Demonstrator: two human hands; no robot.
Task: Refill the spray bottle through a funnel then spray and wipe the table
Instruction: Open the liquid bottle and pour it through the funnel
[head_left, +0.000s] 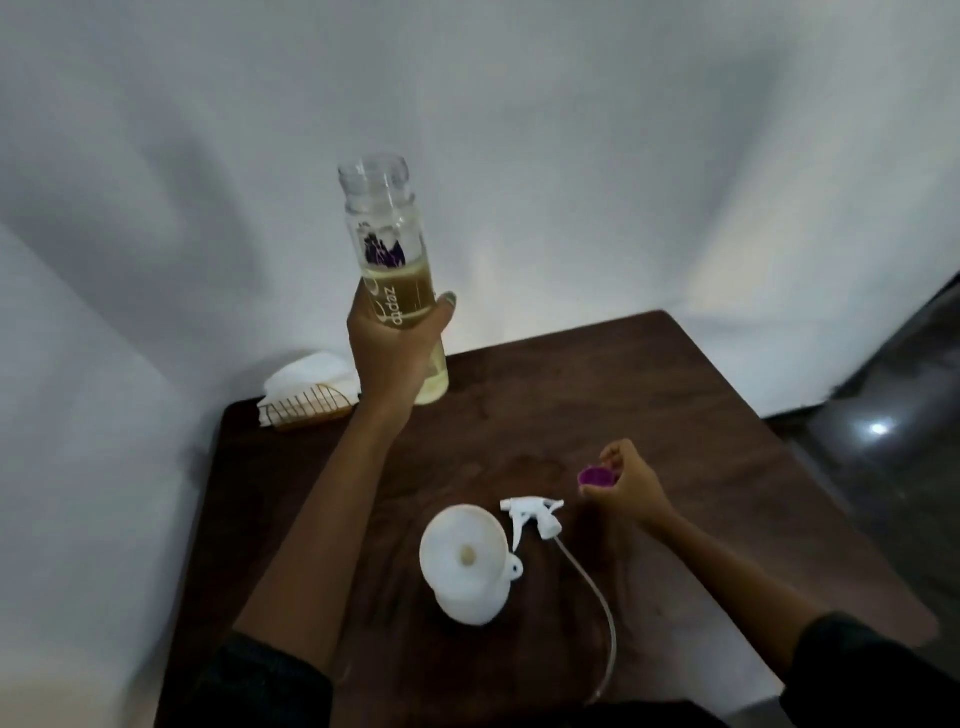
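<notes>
Tabletop (675, 415); hands gripping bottle (395, 270), cap (596, 476).

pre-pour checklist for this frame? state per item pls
1. Refill bottle uncapped: ok, its mouth is open, and the left hand grips it upright above the table.
2. Purple cap out of the way: ok, the right hand pinches it off to the side.
3. Funnel seated in the spray bottle: ok, it sits on top of the white bottle.
4. Funnel hole clear: cannot tell, only a pale spot shows at its centre.
5. Sprayer head removed: ok, it lies on the table beside the funnel.
6. Tissues at hand for wiping: ok, at the far left corner.
</notes>
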